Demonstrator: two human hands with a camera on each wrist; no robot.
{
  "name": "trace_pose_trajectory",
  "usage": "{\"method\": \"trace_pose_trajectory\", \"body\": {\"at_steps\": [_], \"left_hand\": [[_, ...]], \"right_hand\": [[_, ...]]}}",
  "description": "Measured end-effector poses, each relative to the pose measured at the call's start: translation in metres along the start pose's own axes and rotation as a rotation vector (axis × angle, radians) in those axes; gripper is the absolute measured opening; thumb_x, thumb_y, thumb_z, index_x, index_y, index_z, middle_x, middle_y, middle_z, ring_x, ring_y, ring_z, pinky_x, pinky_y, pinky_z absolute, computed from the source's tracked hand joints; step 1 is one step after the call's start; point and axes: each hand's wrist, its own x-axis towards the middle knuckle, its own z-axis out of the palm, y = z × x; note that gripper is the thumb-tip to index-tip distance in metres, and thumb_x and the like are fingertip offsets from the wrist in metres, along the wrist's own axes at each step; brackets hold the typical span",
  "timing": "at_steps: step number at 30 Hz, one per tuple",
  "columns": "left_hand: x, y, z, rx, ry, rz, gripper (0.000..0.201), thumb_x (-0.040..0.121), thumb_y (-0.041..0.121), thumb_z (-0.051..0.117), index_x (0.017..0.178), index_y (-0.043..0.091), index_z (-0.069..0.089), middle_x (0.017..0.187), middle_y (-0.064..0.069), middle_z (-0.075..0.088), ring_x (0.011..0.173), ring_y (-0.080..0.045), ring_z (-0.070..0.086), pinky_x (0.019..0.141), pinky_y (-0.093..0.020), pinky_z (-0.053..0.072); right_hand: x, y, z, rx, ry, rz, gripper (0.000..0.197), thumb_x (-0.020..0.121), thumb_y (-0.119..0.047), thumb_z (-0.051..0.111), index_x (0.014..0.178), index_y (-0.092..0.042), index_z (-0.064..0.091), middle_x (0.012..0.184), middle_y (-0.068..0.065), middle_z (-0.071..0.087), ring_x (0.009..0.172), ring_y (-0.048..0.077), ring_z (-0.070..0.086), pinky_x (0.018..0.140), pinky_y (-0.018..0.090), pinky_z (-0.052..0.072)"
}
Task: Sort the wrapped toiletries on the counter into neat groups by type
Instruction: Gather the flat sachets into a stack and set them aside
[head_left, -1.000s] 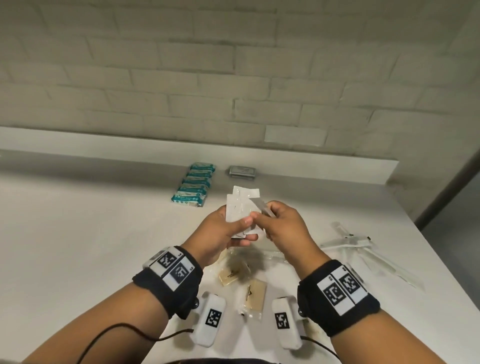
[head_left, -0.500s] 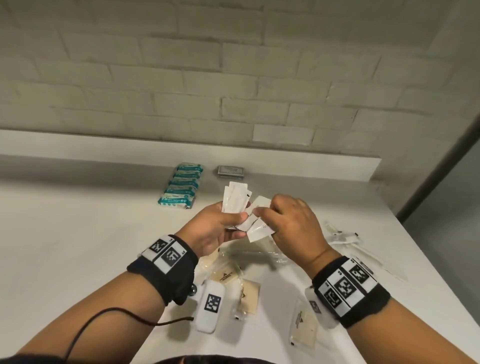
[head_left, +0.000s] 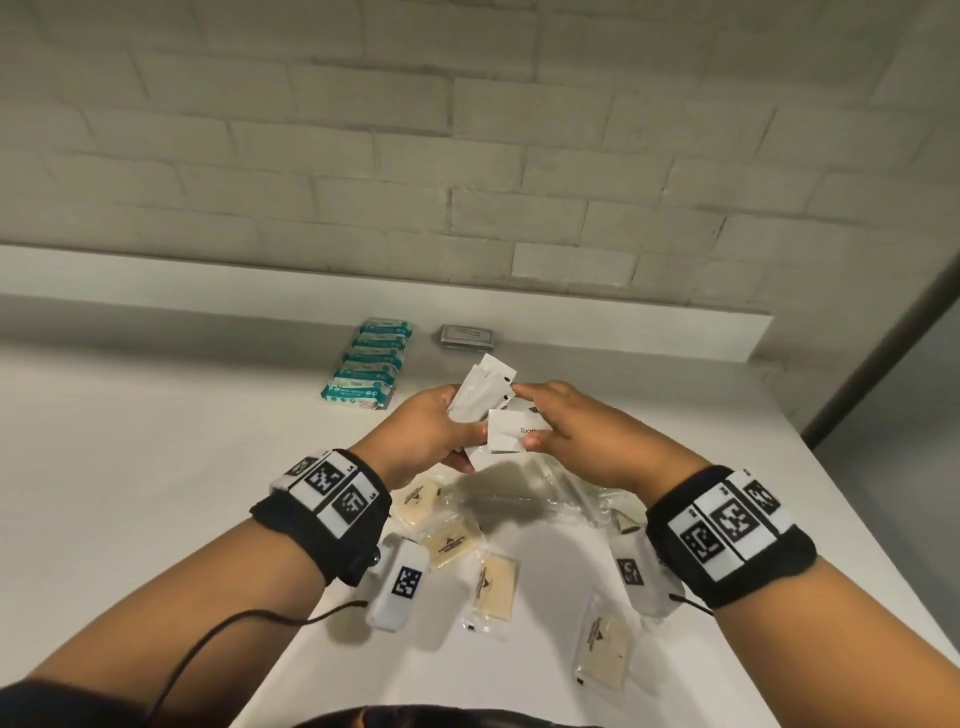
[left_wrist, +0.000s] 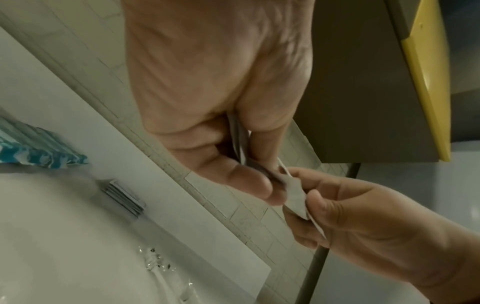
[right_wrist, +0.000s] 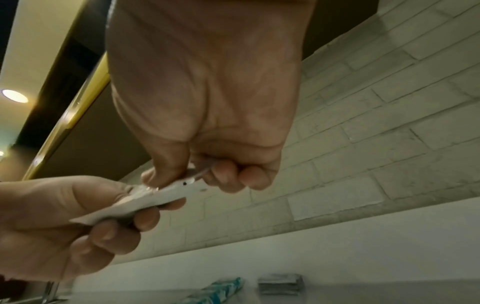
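While the left hand's (head_left: 426, 434) fingers (right_wrist: 145, 218) curl round a fanned stack of flat white paper sachets (head_left: 480, 395), thumb clamped across the front, the right hand (head_left: 576, 436) pinches one more white sachet printed with black lettering (head_left: 511, 428) between thumb and curled fingers (right_wrist: 226, 174), and that sachet touches the lower edge of the stack! Both hands are raised above the white tabletop (head_left: 156, 467), meeting just over its middle.

Directly beneath them, clear crinkled plastic wrappers (head_left: 519, 488) lie loose. Down towards 6 o'clock, cream-coloured soap bars in clear wrap (head_left: 496, 584) sit scattered, several near the left wrist and one off at 5 o'clock.

Up at 12 o'clock from the hands, against the raised back ledge, a neat row of teal-and-white wrapped packets (head_left: 369, 366) stands side by side, and just to its 3 o'clock side rests a small stack of grey flat packets (head_left: 466, 338), close to the row but apart from it. Black wristbands with square black-and-white markers (head_left: 332, 493) wrap both wrists, and a black cable (head_left: 208, 644) trails from the left one.
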Motion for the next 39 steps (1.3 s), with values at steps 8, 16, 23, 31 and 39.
{"method": "trace_pose_trajectory", "body": {"at_steps": [8,16,23,31,39], "left_hand": [[-0.004,0.0,0.001,0.011,-0.088,-0.01,0.022,0.087,0.008,0.065,0.106,0.018,0.06,0.087,-0.002,0.069,0.063,-0.012,0.066,0.051,-0.023,0.053],[-0.01,-0.008,-0.003,-0.247,0.045,-0.131,0.027,0.101,0.029,0.039,0.109,0.012,0.058,0.08,-0.01,0.07,0.05,-0.017,0.052,0.043,-0.021,0.035],[-0.012,-0.006,0.014,-0.229,0.041,0.023,0.014,0.095,0.017,0.056,0.108,0.022,0.057,0.093,0.0,0.071,0.068,-0.017,0.07,0.051,-0.021,0.049],[-0.002,-0.002,0.001,-0.379,0.163,-0.094,0.016,0.096,0.028,0.054,0.105,0.015,0.057,0.083,-0.007,0.069,0.06,-0.014,0.069,0.049,-0.02,0.051],[0.009,-0.006,-0.007,-0.336,0.329,0.021,0.025,0.088,0.001,0.063,0.111,0.01,0.055,0.09,-0.009,0.066,0.064,-0.014,0.064,0.058,-0.023,0.057]], "right_hand": [[0.004,-0.008,0.0,0.032,-0.032,-0.007,0.02,0.075,-0.034,0.079,0.082,-0.029,0.062,0.095,-0.007,0.046,0.082,0.008,0.049,0.067,0.022,0.038],[0.0,0.009,0.009,0.608,0.235,0.107,0.014,0.087,-0.015,0.068,0.082,-0.013,0.055,0.066,-0.001,0.056,0.057,0.012,0.049,0.055,0.023,0.038],[0.004,-0.008,0.02,0.868,0.208,0.125,0.007,0.084,-0.01,0.07,0.083,-0.011,0.063,0.064,0.0,0.058,0.053,0.009,0.05,0.05,0.02,0.039],[0.004,0.008,0.022,0.052,0.674,-0.378,0.019,0.071,-0.012,0.068,0.081,-0.025,0.076,0.081,-0.006,0.058,0.084,0.022,0.06,0.077,0.034,0.039],[-0.014,0.009,0.02,0.204,0.289,0.014,0.006,0.091,-0.023,0.062,0.09,-0.018,0.063,0.081,-0.003,0.069,0.079,0.017,0.066,0.077,0.036,0.051]]}}
